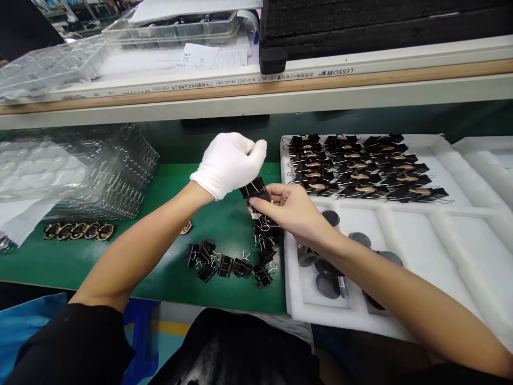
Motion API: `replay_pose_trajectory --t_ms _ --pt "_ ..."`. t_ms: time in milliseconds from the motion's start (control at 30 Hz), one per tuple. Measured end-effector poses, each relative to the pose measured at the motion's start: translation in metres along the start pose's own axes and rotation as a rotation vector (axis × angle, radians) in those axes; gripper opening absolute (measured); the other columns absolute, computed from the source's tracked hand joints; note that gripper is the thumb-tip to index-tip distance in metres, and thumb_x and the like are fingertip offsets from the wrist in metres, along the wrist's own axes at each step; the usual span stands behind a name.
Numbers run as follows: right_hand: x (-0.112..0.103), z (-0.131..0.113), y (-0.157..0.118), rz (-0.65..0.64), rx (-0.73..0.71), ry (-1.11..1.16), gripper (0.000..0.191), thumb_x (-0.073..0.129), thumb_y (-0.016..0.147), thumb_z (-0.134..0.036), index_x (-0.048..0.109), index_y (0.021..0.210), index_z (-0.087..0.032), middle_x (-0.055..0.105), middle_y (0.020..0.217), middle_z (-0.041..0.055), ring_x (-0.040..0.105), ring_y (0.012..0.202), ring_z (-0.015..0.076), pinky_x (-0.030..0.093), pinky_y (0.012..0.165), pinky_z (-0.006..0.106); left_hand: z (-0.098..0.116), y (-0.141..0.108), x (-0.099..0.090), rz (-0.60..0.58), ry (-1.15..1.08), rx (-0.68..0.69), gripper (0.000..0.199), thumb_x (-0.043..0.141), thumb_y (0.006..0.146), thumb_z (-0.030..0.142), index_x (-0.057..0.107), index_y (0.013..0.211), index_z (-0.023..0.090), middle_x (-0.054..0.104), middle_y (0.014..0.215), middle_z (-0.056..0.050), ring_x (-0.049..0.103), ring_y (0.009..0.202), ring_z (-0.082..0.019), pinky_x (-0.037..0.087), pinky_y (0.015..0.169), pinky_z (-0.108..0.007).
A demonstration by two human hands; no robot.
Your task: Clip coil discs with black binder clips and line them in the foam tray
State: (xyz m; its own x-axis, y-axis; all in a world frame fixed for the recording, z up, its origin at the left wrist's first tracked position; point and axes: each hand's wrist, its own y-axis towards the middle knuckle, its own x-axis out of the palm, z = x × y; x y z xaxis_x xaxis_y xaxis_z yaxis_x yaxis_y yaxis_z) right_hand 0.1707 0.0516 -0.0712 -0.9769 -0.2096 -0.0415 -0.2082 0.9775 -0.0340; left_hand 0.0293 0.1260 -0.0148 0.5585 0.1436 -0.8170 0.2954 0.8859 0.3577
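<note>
My left hand, in a white glove, is curled closed above the green bench, its fingertips turned away from view. Just under it is a black binder clip, which my bare right hand grips between thumb and fingers. A dark piece shows at the right thumb, too covered to name. Below the hands, several more black binder clips lie in a curved row on the bench. Part of a small gold-rimmed ring piece shows beside my left forearm.
A white foam tray at right carries rows of clipped pieces and loose dark discs. Stacked clear plastic trays stand at left, behind a row of gold-rimmed pieces. A shelf edge crosses beyond my hands.
</note>
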Motion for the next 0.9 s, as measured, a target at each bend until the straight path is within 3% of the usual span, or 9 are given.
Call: replay_pose_trajectory --t_ms 267,433,500,567,633,700,767,833,900 --pt "0.000 -0.001 0.001 0.031 0.010 -0.029 0.027 0.079 0.074 -0.021 0.051 0.074 -0.021 0.053 0.070 -0.0065 0.050 0.067 0.0117 0.039 0.063 0.027 0.007 -0.002 0.001 0.025 -0.006 0.025 0.055 0.046 0.097 0.035 0.025 0.048 0.021 0.025 0.044 0.002 0.023 0.047 -0.012 0.019 0.055 -0.035" --pt "-0.016 -0.013 0.007 -0.201 0.219 0.284 0.044 0.084 0.078 -0.034 0.057 0.110 -0.022 0.068 0.103 0.0038 0.069 0.089 0.0189 0.051 0.068 0.029 -0.001 -0.008 -0.010 0.176 -0.182 0.011 0.056 0.047 0.099 0.038 0.042 0.046 0.020 0.044 0.045 0.002 0.040 0.047 -0.011 0.029 0.055 -0.032" --pt "-0.021 -0.019 0.010 -0.261 0.182 0.274 0.050 0.083 0.081 -0.037 0.057 0.120 -0.023 0.067 0.120 0.0084 0.071 0.099 0.0209 0.056 0.074 0.031 -0.005 -0.012 -0.014 0.225 -0.260 -0.028 0.053 0.047 0.099 0.039 0.051 0.049 0.020 0.051 0.047 0.001 0.047 0.049 -0.012 0.035 0.056 -0.030" --pt "-0.025 -0.024 0.012 -0.298 0.048 0.145 0.055 0.083 0.083 -0.038 0.057 0.130 -0.022 0.066 0.128 0.0101 0.070 0.106 0.0214 0.057 0.089 0.035 -0.005 -0.017 -0.016 0.225 -0.319 -0.050 0.051 0.049 0.098 0.039 0.056 0.051 0.020 0.055 0.048 0.001 0.052 0.051 -0.012 0.039 0.056 -0.028" --pt "-0.029 -0.030 0.011 -0.378 -0.045 0.058 0.065 0.074 0.091 -0.039 0.047 0.147 -0.019 0.070 0.120 0.0100 0.070 0.106 0.0208 0.054 0.099 0.039 -0.003 -0.020 -0.017 0.168 -0.395 -0.066 0.052 0.051 0.097 0.040 0.057 0.049 0.020 0.055 0.048 0.001 0.053 0.050 -0.012 0.041 0.055 -0.028" --pt "-0.033 -0.036 0.004 -0.508 -0.066 0.077 0.075 0.059 0.100 -0.034 0.022 0.163 -0.017 0.072 0.109 0.0092 0.071 0.101 0.0200 0.055 0.099 0.041 0.000 -0.020 -0.019 0.048 -0.498 -0.115 0.058 0.050 0.098 0.046 0.055 0.046 0.020 0.053 0.044 0.000 0.050 0.045 -0.012 0.040 0.051 -0.028" --pt "-0.037 -0.040 -0.008 -0.544 -0.143 0.027 0.083 0.050 0.101 -0.021 0.000 0.167 -0.020 0.071 0.114 0.0103 0.071 0.103 0.0188 0.056 0.096 0.039 0.002 -0.017 -0.019 -0.113 -0.591 -0.193 0.062 0.046 0.099 0.052 0.053 0.045 0.021 0.051 0.042 0.000 0.045 0.041 -0.011 0.037 0.047 -0.028" --pt "-0.039 -0.042 -0.020 -0.460 -0.326 -0.241 0.081 0.050 0.100 -0.013 0.008 0.167 -0.027 0.067 0.124 0.0109 0.068 0.108 0.0188 0.054 0.094 0.036 0.001 -0.013 -0.014 -0.294 -0.647 -0.237 0.065 0.042 0.098 0.057 0.051 0.045 0.021 0.047 0.041 0.000 0.042 0.040 -0.012 0.037 0.045 -0.029" --pt "-0.040 -0.040 -0.027 -0.292 -0.543 -0.664 0.060 0.052 0.102 -0.014 0.040 0.158 -0.032 0.064 0.123 0.0103 0.063 0.108 0.0214 0.052 0.091 0.038 -0.001 -0.010 -0.005 -0.403 -0.614 -0.164 0.064 0.041 0.096 0.061 0.049 0.047 0.022 0.047 0.042 0.000 0.044 0.042 -0.014 0.042 0.047 -0.030"
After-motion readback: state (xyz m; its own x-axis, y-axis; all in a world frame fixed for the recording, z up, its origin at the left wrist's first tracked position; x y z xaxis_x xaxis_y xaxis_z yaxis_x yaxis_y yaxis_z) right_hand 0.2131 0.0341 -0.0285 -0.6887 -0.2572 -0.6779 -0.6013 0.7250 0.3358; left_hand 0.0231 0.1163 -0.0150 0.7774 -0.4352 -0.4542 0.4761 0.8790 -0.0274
